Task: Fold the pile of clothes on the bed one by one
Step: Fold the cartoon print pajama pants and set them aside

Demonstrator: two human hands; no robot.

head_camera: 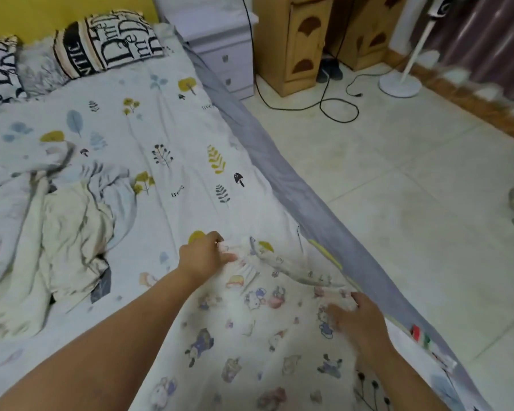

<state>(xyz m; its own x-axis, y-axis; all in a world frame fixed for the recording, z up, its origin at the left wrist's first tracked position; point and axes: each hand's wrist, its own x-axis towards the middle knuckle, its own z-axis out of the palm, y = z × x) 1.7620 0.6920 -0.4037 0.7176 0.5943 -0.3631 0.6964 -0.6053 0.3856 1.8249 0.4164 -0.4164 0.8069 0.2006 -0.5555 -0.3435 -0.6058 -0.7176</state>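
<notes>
Both hands' grip pinches the cartoon-print garment [250, 336] at its far corners.

At the head of the bed, against a yellow wall [57, 10], lie two pillows printed with black lettering [107, 43], on a pale bedsheet [166, 120] patterned with leaves, trees and mushrooms. Beside the bed's far right corner stands a white bedside drawer unit [220, 48], and next to it a wooden desk [309, 40] with dark shoes [330, 71] under it. A black cable [333, 106] loops over the tiled floor [413, 173] near the round white base of a standing fan [400, 83], with a dark curtain [487, 40] behind.
</notes>
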